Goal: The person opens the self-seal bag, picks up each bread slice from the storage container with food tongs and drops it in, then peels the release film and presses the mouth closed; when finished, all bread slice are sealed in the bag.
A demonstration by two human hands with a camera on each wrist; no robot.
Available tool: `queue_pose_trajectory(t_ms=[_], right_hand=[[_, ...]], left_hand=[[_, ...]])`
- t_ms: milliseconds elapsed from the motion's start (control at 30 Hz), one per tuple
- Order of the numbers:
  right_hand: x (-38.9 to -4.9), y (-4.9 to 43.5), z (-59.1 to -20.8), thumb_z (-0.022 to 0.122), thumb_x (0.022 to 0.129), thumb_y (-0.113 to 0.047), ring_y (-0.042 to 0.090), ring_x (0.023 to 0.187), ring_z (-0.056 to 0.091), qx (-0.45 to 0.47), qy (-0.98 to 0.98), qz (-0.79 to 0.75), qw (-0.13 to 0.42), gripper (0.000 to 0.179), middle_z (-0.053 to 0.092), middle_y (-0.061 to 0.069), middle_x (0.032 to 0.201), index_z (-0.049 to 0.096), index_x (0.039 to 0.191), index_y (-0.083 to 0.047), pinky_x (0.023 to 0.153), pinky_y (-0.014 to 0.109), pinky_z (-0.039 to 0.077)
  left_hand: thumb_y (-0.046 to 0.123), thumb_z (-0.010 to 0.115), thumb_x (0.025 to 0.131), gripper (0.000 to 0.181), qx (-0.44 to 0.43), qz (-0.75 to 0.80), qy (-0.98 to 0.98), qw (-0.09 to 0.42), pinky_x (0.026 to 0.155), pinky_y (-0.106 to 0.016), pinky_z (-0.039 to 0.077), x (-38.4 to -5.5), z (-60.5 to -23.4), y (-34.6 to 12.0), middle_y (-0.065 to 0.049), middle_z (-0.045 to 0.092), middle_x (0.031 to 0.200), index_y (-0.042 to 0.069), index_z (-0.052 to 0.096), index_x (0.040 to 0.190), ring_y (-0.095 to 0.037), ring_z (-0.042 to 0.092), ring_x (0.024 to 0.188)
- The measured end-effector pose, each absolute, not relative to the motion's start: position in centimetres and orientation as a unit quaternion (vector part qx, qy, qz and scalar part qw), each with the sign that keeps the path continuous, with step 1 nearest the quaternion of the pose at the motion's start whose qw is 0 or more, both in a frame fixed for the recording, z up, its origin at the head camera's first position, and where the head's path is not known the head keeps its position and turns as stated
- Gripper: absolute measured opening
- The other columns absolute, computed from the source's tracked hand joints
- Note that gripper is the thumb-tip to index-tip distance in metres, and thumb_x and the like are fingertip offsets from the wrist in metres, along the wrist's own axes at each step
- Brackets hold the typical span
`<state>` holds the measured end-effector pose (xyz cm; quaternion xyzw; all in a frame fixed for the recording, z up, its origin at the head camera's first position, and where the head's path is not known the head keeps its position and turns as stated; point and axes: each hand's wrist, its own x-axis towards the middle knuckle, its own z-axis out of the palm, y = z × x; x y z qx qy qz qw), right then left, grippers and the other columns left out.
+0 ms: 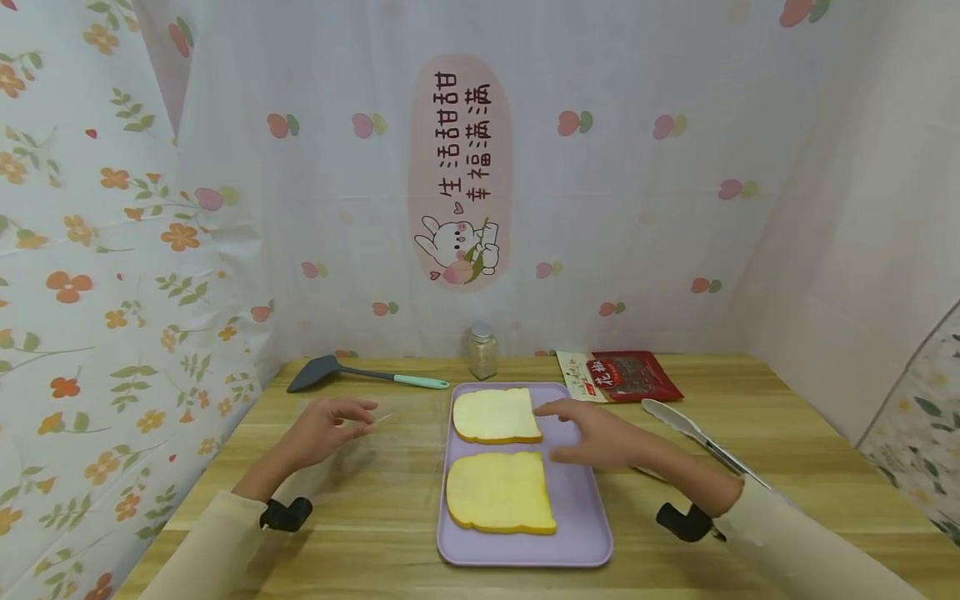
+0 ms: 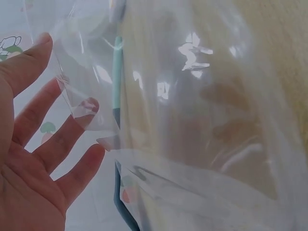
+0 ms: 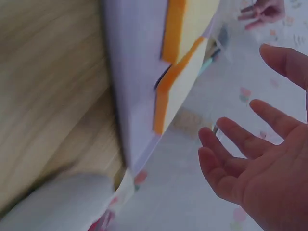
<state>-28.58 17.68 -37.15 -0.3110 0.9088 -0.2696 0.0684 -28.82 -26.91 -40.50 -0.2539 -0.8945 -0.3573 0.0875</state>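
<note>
My left hand [image 1: 318, 433] is over the left part of the table, beside a clear plastic bag [image 1: 408, 437]. Its fingers are spread apart in the left wrist view, with fingertips right at the edge of the bag [image 2: 192, 130], and one finger shows through the film. Two thick bread slices lie flat on a lilac tray [image 1: 525, 553]: a far slice [image 1: 495, 415] and a near slice [image 1: 498, 493]. Over the tray's right side hovers my right hand [image 1: 603, 435], fingers loosely bent and holding nothing, fingertips close to the right edge of the far slice.
Behind the bag lies a spatula [image 1: 367, 372] with a mint handle. A small glass jar [image 1: 482, 354] stands behind the tray, and a red and cream packet [image 1: 630, 377] lies to its right. Metal tongs [image 1: 693, 429] lie beyond my right wrist. Printed cloth hangs behind the table.
</note>
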Motion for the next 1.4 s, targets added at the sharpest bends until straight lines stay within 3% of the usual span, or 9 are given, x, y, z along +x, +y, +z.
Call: queue_pose_trajectory(t_ms=[433,633,767,1200,1400], right_hand=[[-27.2,26.8,-39.0,0.081,0.079,-0.049,0.043,0.121,0.053,-0.240,0.946,-0.214,-0.040,0.086,0.053,0.022,0.138,0.047,0.142,-0.002,0.094,0.062,0.044],[-26.7,30.1,-39.9,0.081,0.077,-0.054,0.052,0.128,0.044,-0.214,0.952,-0.217,-0.045,0.098,0.047,0.029,0.142,0.042,0.146,0.003,0.095,0.068,0.039],[-26.3,32.3,-40.4,0.081,0.075,-0.057,0.053,0.125,0.045,-0.196,0.958,-0.202,-0.052,0.099,0.049,0.030,0.139,0.043,0.143,0.006,0.093,0.067,0.041],[-25.5,36.4,-42.1,0.085,0.073,-0.048,0.052,0.119,0.050,-0.190,0.961,-0.194,-0.057,0.096,0.053,0.033,0.131,0.045,0.138,0.011,0.089,0.064,0.044],[-25.5,36.8,-42.4,0.086,0.073,-0.047,0.052,0.119,0.050,-0.185,0.962,-0.197,-0.047,0.100,0.051,0.034,0.131,0.042,0.139,0.012,0.090,0.064,0.044]], left_hand=[[0.012,0.073,0.090,0.009,-0.246,-0.372,-0.891,0.080,0.086,-0.063,0.049,-28.4,-40.4,-27.8,-0.018,0.067,0.123,0.006,0.076,0.097,-0.022,0.070,0.097],[0.013,0.073,0.090,0.009,-0.257,-0.372,-0.887,0.088,0.088,-0.060,0.050,-28.6,-40.5,-27.3,-0.018,0.068,0.122,0.007,0.076,0.097,-0.027,0.069,0.102],[0.014,0.073,0.090,0.010,-0.261,-0.376,-0.884,0.090,0.088,-0.060,0.050,-28.9,-40.5,-27.0,-0.016,0.068,0.122,0.008,0.077,0.097,-0.030,0.068,0.104],[0.013,0.073,0.090,0.010,-0.262,-0.374,-0.885,0.087,0.089,-0.055,0.051,-28.9,-40.6,-26.8,-0.017,0.069,0.120,0.006,0.077,0.096,-0.028,0.068,0.105],[0.012,0.073,0.090,0.010,-0.265,-0.378,-0.884,0.080,0.089,-0.055,0.051,-29.0,-40.8,-26.8,-0.016,0.069,0.119,0.005,0.077,0.096,-0.020,0.070,0.100]])
